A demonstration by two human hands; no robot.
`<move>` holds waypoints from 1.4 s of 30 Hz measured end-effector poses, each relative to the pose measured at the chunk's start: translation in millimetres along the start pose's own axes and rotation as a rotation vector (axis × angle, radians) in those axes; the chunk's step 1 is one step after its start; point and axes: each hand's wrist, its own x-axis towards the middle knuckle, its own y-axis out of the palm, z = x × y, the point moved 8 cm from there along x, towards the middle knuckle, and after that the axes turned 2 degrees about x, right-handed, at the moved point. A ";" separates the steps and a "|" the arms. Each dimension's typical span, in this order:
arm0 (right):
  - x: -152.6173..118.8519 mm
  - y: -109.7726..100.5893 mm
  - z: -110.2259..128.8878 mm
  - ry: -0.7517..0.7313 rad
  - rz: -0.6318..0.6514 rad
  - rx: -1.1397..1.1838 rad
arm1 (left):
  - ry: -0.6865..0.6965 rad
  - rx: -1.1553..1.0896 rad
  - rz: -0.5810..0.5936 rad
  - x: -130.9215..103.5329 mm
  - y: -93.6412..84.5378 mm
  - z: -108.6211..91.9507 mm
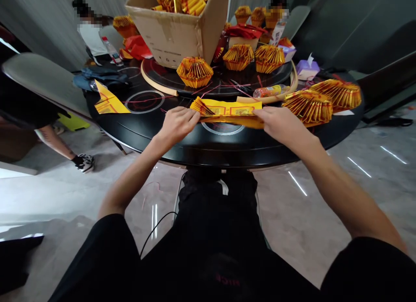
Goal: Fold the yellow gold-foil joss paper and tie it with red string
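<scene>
A strip of yellow and gold printed paper stretches between my two hands, just over the front of the black table. My left hand is closed on its left end, where the paper is gathered into narrow pleats. At the other end, my right hand pinches the paper between thumb and fingers. Finished-looking pleated gold paper shapes sit just right of my right hand. Left of my left hand, a loose sheet of yellow paper lies at the table's edge.
A cardboard box of gold paper stands on the turntable, beside a pleated gold shape. An orange drink bottle lies near the turntable's rim. A purple tissue box stands at right. Other people are at the far side and left.
</scene>
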 end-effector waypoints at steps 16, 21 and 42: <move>-92.9 88.8 27.7 -0.163 0.042 0.198 | -0.017 -0.287 0.084 -109.8 82.0 -23.4; -101.6 85.6 24.8 -0.057 -0.019 0.258 | -0.053 -0.315 0.053 -108.0 81.5 -18.8; -14.9 49.9 -77.9 0.688 -0.168 0.836 | -0.843 -1.034 -0.198 -32.4 65.5 95.0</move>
